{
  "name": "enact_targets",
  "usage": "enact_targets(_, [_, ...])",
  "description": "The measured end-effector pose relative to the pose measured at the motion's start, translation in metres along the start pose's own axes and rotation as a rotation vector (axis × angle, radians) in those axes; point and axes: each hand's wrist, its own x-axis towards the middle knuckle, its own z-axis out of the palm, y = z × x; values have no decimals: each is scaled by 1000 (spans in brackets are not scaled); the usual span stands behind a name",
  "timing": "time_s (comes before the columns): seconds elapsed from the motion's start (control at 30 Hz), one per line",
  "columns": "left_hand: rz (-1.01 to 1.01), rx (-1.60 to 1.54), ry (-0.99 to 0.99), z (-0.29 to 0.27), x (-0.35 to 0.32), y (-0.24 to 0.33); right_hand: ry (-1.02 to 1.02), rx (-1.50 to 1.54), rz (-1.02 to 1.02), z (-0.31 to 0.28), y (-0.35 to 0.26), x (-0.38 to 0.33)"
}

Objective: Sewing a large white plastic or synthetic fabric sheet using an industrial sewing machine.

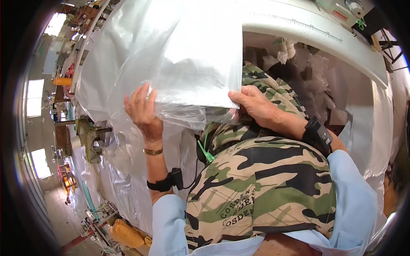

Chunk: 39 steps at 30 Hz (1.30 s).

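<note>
A large silvery-white woven plastic sheet [200, 55] lies over the table and hangs down toward my lap. Thin clear film [183, 118] shows in loose folds below its near edge. My right hand [256, 103] pinches the near right corner of the sheet, thumb on top; the fingers underneath are partly hidden. At the sheet's near edge, farther left, my left hand [143, 109] has its fingers stretched out and a little apart, resting against the film. Whether the sheet is one layer or a bag, I cannot tell.
The white table edge [294, 24] with ruler marks curves across the upper right, a sewing machine [354, 8] at its far end. Crumpled clear plastic [314, 70] is heaped below. A camouflage apron [277, 187] covers my lap. More machinery [100, 224] and an orange bundle [128, 234] stand at left.
</note>
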Motion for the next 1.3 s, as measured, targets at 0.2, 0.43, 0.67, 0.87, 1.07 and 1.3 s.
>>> enact_targets(0.2, [222,-392,-52,-15,-68,34,43,-22,-66,3,0,-2])
enact_targets(0.43, [-323,-1256,-930,16,-37,102,46,-115,-151,13,-7,-7])
enact_targets(0.67, [-1092,-2234,-696,33,-14,138,52,-186,-214,15,-5,-10])
enact_targets(0.87, [-1432,-2167,-514,37,17,158,214,-360,-273,12,4,-9])
enact_targets(1.07, [-1591,-2087,-381,43,9,163,294,-712,-320,12,-8,-15])
enact_targets(1.3, [-1678,-1662,-353,32,11,163,309,-1340,-569,10,-14,-20])
